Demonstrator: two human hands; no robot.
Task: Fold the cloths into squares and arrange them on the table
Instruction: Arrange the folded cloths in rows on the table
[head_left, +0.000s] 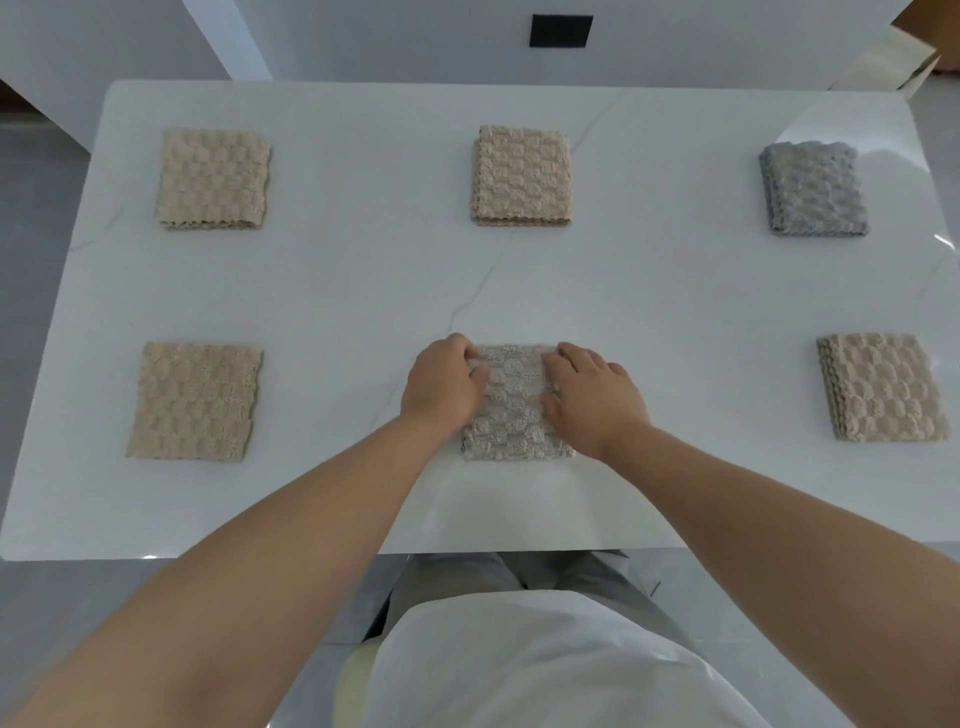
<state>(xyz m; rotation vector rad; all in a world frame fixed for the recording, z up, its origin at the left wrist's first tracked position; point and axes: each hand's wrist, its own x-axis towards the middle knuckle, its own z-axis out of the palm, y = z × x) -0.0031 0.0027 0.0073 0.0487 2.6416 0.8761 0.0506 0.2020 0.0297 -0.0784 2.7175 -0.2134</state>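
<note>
Six folded, bubble-textured cloths lie in two rows on the white marble table (363, 291). The front middle one is a grey-beige cloth (511, 415), and both hands are on it. My left hand (441, 387) grips its far left corner, fingers curled over the edge and thumb on top. My right hand (595, 397) rests on its right side, fingers and thumb lying on the fabric. In the back row are two beige cloths (213, 179) (521, 176) and a grey cloth (812, 189). Beige cloths (195, 400) (880, 387) lie at the front left and front right.
The table's near edge (208, 557) runs just in front of my body. A white wall with a black panel (561, 31) stands behind the table. Grey floor shows to the left of the table.
</note>
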